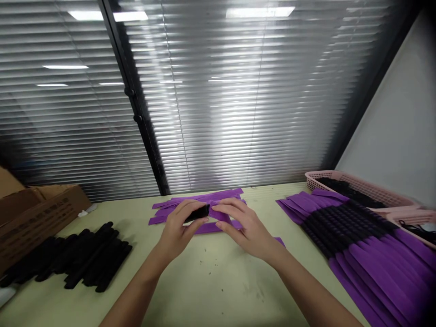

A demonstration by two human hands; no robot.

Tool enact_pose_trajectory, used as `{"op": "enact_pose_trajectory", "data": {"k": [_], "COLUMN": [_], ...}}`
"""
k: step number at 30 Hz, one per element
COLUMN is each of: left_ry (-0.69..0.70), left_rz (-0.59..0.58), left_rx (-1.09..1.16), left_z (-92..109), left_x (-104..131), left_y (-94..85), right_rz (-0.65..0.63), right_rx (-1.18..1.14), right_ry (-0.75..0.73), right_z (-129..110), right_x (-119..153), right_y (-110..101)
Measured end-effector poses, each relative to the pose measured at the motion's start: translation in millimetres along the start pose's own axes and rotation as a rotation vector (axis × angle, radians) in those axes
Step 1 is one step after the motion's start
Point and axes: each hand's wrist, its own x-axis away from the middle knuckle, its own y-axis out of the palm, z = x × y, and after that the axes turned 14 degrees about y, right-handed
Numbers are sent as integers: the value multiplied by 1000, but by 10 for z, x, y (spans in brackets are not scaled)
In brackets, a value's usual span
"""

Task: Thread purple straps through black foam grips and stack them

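Observation:
In the middle of the table, my left hand is closed on a short black sleeve, fingers over it and thumb below. My right hand pinches a purple fabric strip at the sleeve's open end. The two pieces meet between my fingertips; how far the strip reaches inside is hidden. Behind and beneath both hands lie several loose purple strips. A heap of black sleeves rests to the left. On the right, purple strips with black middles are stacked side by side.
A cardboard box stands at the left edge. Pink plastic baskets holding black items sit at the back right. Window blinds rise behind the pale table, which has small dark specks on it.

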Motion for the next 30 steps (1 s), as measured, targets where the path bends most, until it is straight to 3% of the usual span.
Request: {"op": "enact_pose_trajectory", "data": {"k": [12,24,30], "left_ry": [-33,-155,-211], "left_rz": [-43,-186,-139], "left_rx": [132,170,209], "left_z": [37,122,90], "left_x": [1,25,45], "left_y": [-13,1,69], "right_rz": [-32,-64,-85], "right_rx": [2,14,33], "right_ry": [-23,-19,-16], "right_z": [9,-21,-20], "right_x": [10,32,17], "right_y": [-2,30,30]}}
